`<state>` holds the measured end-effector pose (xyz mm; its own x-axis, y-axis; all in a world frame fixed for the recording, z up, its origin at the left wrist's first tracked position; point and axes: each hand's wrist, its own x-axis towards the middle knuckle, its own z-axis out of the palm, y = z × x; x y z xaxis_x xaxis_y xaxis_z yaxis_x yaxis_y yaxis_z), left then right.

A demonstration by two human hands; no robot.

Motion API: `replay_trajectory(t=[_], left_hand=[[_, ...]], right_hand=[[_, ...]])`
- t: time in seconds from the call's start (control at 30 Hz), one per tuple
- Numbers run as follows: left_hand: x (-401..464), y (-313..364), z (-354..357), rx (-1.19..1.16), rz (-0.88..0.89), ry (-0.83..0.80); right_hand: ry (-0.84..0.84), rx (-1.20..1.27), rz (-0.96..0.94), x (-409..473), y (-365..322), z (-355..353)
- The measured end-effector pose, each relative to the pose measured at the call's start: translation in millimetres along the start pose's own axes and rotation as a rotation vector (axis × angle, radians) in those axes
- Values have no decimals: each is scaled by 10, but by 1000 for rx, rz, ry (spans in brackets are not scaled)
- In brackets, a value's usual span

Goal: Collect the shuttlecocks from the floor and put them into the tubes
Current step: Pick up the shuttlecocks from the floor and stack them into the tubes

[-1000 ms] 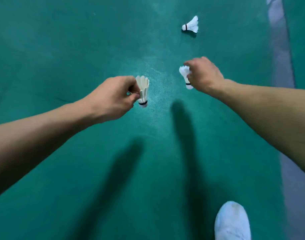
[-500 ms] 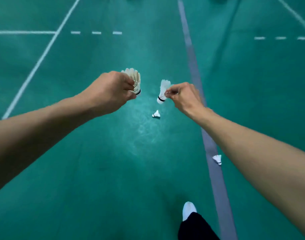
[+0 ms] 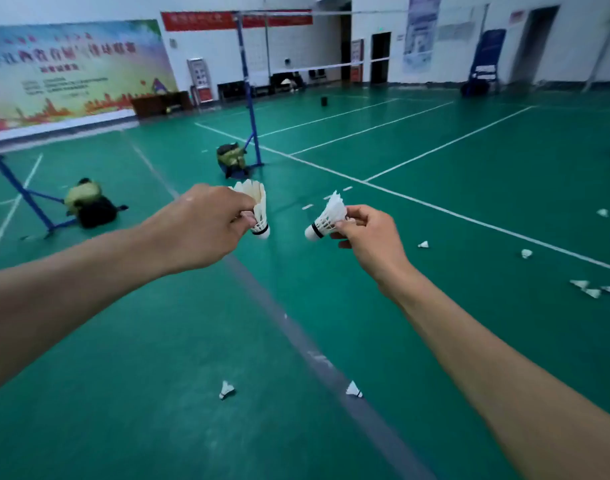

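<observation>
Now left hand (image 3: 199, 226) fingers pinching white feathered shuttlecocks (image 3: 257, 209), right hand (image 3: 369, 237) fingers pinching one shuttlecock (image 3: 326, 220)

We're in an indoor badminton hall; green court floor (image 3: 435, 188) with white boundary lines (image 3: 445, 211); net (image 3: 296, 39) strung on a blue post (image 3: 249, 95); banner (image 3: 68, 71) on the white wall; shuttlecocks (image 3: 423, 244) scattered on the floor; bags (image 3: 89, 206) by the post bases.

left hand (image 3: 199, 226) pinches shuttlecock (image 3: 257, 209) | right hand (image 3: 369, 237) pinches second shuttlecock (image 3: 326, 218)
</observation>
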<state>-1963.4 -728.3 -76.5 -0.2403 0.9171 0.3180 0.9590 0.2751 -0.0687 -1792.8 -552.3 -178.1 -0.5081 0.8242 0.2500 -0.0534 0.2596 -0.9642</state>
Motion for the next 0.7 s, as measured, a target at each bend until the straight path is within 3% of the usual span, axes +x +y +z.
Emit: replay_trajectory(t=[0.13, 0.33, 0.5, 0.7], left_hand=[[829, 1222, -372, -38, 233, 94], [1879, 3644, -604, -188, 685, 132], [2324, 5474, -519, -282, 977, 206], [2555, 7439, -423, -401, 1308, 236]], right_hand=[[77, 56, -22, -13, -279, -1315], [528, -173, -138, -358, -497, -3648], [791, -352, -125, -1074, -706, -5323], [1138, -561, -116, -2112, -798, -6673]])
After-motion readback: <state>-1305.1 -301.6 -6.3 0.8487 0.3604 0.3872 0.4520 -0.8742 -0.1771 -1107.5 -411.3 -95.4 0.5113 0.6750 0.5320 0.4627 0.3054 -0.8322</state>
